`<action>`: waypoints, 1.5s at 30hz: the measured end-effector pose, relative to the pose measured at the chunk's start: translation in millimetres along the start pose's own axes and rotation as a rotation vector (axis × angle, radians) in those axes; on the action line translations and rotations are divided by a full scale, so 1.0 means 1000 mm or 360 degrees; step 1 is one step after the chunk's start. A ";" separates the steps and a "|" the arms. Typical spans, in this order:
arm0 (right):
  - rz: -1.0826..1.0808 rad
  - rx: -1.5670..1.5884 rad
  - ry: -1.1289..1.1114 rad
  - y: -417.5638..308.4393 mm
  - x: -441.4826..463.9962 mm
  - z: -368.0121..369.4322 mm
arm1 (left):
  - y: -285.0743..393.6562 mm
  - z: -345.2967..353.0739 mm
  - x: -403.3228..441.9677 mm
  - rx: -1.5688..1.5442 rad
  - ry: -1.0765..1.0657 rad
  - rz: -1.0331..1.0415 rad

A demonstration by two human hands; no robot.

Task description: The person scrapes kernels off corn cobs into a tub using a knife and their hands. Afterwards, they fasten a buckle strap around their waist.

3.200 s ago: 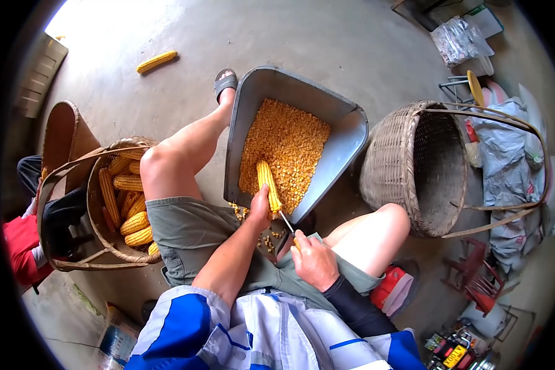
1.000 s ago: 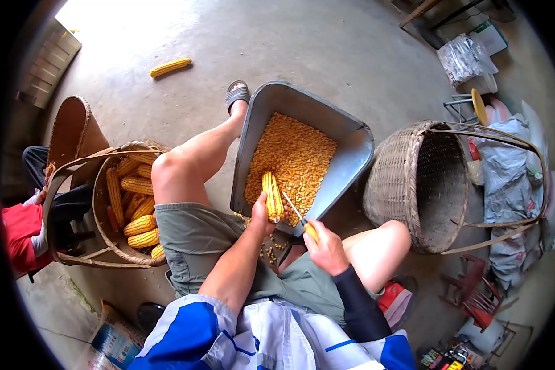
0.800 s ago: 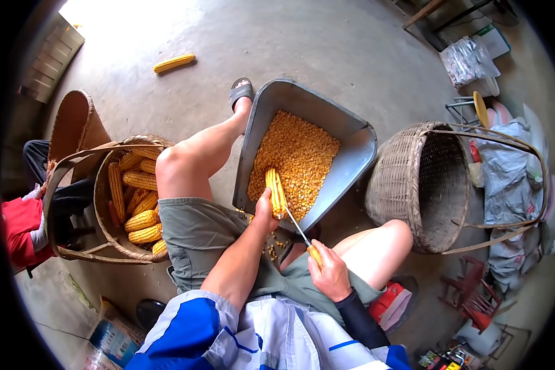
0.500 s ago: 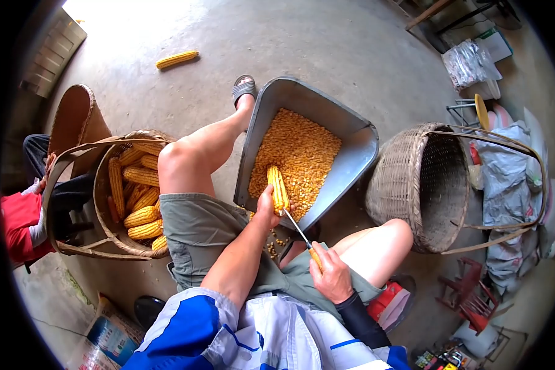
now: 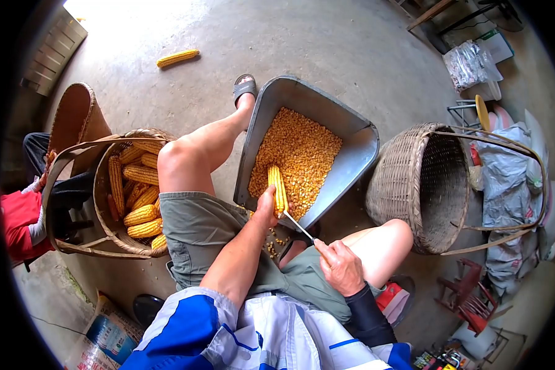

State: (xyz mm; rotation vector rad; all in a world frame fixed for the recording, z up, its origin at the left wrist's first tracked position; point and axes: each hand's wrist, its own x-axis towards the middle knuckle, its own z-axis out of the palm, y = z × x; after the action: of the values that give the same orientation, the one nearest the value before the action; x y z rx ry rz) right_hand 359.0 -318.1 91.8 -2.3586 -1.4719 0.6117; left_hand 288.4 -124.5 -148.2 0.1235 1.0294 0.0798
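My left hand (image 5: 266, 208) is wrapped around the lower part of a yellow corn cob (image 5: 277, 185), which stands nearly upright over the near end of a grey metal bin (image 5: 345, 165). Loose corn kernels (image 5: 299, 145) cover much of the bin's floor. In my right hand (image 5: 341, 267) is a screwdriver (image 5: 302, 230) with a thin metal shaft. Its tip meets the cob's lower end, and my fingers now cover most of the handle.
A wicker basket of corn cobs (image 5: 143, 214) stands to the left, beside a seated person in red (image 5: 21, 219). Another wicker basket (image 5: 398, 179) lies tipped at the right. One cob (image 5: 177, 58) rests on the floor ahead. Red stool (image 5: 468, 293) and sacks (image 5: 509, 172) lie farther right.
My right hand has shifted slightly right, and its grip now hides the orange handle seen before. The screwdriver's shaft lies at a flatter angle. My left hand and the cob have barely moved.
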 end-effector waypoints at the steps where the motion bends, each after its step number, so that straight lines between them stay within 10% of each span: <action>1: -0.0018 -0.0007 -0.0021 0.001 0.002 -0.001 | 0.000 0.000 -0.001 0.0012 -0.0007 0.0001; 15: 0.0395 0.0962 0.0219 0.003 0.002 0.053 | -0.005 0.012 -0.009 0.0049 0.0307 0.0179; 45: 0.0472 0.0480 0.0182 -0.024 0.063 0.090 | -0.013 -0.006 0.007 0.0537 0.0544 0.0203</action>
State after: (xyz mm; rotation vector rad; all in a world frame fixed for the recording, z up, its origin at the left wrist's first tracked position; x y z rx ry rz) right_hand 320.0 -249.0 12.1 -2.3394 -0.9155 0.7004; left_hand 287.2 -135.7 -159.3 0.4961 1.3703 0.0433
